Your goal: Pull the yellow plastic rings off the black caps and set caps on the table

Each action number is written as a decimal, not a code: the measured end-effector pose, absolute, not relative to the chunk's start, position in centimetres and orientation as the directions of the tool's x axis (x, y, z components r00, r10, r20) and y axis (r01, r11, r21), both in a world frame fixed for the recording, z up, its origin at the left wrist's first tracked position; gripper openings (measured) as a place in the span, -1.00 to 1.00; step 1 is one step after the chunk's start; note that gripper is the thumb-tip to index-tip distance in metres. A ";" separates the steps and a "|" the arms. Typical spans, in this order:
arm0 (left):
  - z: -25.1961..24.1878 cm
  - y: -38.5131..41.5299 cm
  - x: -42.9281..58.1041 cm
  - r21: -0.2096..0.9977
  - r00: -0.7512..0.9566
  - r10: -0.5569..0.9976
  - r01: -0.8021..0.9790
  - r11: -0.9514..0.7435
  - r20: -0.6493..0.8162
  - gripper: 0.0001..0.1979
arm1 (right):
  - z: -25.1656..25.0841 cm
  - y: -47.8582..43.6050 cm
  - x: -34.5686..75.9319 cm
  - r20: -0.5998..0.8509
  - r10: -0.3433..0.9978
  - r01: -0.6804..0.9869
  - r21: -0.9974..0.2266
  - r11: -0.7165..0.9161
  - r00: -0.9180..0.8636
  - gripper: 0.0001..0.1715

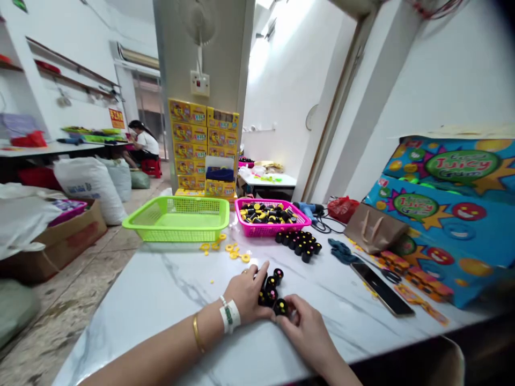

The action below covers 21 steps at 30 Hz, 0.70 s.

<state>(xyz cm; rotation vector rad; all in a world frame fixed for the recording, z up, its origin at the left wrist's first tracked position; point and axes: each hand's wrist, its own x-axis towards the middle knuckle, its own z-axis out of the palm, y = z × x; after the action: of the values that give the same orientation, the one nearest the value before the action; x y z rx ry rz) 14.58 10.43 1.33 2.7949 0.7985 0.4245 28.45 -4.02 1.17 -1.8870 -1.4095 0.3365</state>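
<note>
A small group of black round plastic pieces [271, 295] with pink or yellow centres stands on the marble-patterned table. My left hand [247, 295] rests along the group's left side, index finger and thumb apart, touching the nearest pieces without visibly gripping one. Between the thumb and fingers of my right hand [306, 324] is a black round piece [280, 306] with a yellow centre, at the group's near right edge. Further back, more black pieces [298, 244] stand in close rows. Yellow ring-shaped parts [234, 254] lie scattered beyond my left hand.
A green basket [177, 234] and a pink basket [265, 230] of black and yellow parts stand at the back. To the right are a phone [382, 289], scissors [390, 275], a dark cloth [341, 251], a paper bag [374, 230] and blue boxes [450, 214]. A person [145, 145] sits far left.
</note>
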 end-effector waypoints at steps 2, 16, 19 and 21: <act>1.2 10.3 14.3 0.289 0.812 0.525 0.455 -0.843 0.255 0.27 | 1.2 -4.4 28.1 0.213 0.906 0.697 -0.708 -0.115 0.366 -0.88; 4.1 9.0 11.2 0.412 0.700 0.414 0.185 -0.892 0.582 -0.11 | -1.1 -7.2 26.4 0.285 0.870 0.755 -0.641 -0.139 0.403 -0.72; 5.7 6.0 7.6 0.610 0.514 0.645 0.266 -0.747 0.566 -0.57 | -0.8 -7.6 24.3 0.308 0.885 0.795 -0.598 -0.105 0.348 -0.77; 5.7 3.7 4.7 0.697 0.527 0.726 0.309 -0.648 0.441 -0.72 | -0.5 -7.4 22.1 0.310 0.909 0.818 -0.572 -0.057 0.280 -0.80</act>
<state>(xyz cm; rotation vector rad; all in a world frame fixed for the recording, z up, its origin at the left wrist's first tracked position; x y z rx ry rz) 4.68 3.71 5.69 2.2193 0.8384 0.9982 22.14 -7.36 -0.52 -1.8843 -1.5522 0.1728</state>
